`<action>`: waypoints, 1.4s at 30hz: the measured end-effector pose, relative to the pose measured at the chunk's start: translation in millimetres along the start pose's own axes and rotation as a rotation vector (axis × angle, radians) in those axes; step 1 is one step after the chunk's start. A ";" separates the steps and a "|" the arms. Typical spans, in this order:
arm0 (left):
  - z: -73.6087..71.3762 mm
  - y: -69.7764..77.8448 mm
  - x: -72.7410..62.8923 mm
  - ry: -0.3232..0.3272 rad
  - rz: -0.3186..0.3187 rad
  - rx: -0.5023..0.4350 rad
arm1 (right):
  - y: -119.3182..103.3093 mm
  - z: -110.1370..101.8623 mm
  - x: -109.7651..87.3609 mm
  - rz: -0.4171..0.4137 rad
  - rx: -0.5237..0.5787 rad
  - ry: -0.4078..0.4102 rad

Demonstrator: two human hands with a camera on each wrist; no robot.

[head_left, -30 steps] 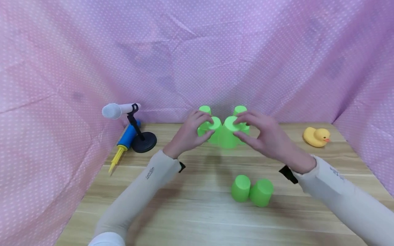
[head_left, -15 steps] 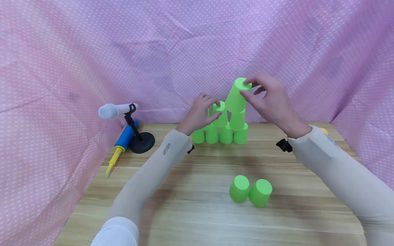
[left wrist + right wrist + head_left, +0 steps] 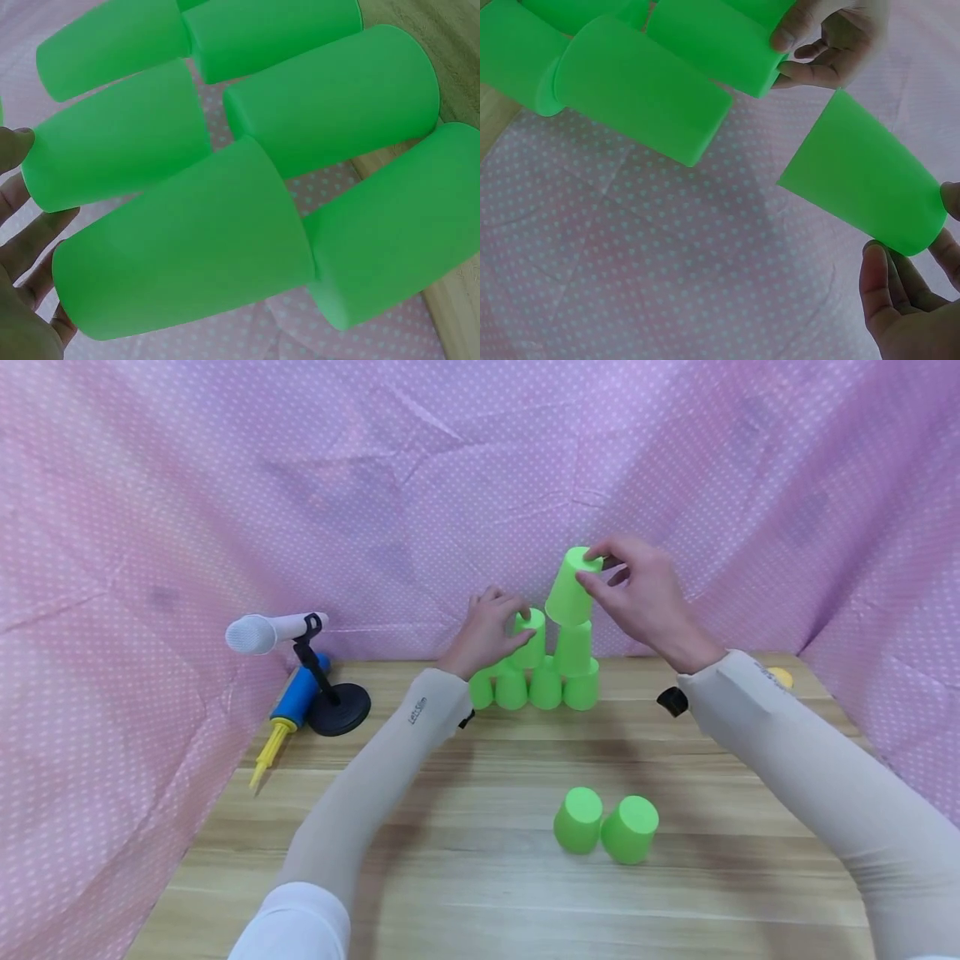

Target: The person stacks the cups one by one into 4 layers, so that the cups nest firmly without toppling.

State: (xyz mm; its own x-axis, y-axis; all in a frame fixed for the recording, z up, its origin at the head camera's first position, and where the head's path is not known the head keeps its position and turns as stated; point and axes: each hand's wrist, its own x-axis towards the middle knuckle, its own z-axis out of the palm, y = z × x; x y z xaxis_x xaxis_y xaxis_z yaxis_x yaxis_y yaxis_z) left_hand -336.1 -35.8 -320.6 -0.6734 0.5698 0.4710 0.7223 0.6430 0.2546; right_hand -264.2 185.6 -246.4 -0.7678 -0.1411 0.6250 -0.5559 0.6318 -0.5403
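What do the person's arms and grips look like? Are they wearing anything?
The left sleeve and right sleeve are pale beige, each with small dark lettering near the wrist. Black pieces show at both wrists, with a white sleeve higher up on the left. The left grip and right grip are bare.

On my head feed, the left hand [image 3: 487, 631] hides part of the stack of green cups [image 3: 546, 687]. Toward three o'clock, the right sleeve [image 3: 813, 760] covers most of the yellow toy duck [image 3: 784, 677]. My right-wrist feed crops the right hand [image 3: 922, 319] at four o'clock.
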 end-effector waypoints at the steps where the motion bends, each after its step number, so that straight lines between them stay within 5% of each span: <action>1: 0.5 -0.3 0.2 -0.004 -0.007 0.000 | 1.3 1.1 0.6 0.004 -0.002 -0.007; 22: 4.5 -2.5 5.1 -0.116 -0.105 0.046 | 14.8 15.6 9.3 0.057 -0.050 -0.092; 33: -13.2 -5.3 1.6 -0.009 -0.057 -0.003 | 13.6 16.1 13.6 0.113 -0.030 -0.124; 42: -33.5 -29.8 -16.0 0.086 -0.092 -0.109 | 16.6 23.0 17.6 0.109 -0.026 -0.147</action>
State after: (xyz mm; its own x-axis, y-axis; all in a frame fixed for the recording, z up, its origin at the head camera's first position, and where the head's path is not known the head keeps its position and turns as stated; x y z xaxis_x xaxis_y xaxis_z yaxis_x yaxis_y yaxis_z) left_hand -341.6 -81.2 -307.4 -0.7248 0.4620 0.5111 0.6742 0.6284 0.3881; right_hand -294.3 176.1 -257.2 -0.8624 -0.1799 0.4732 -0.4601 0.6684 -0.5844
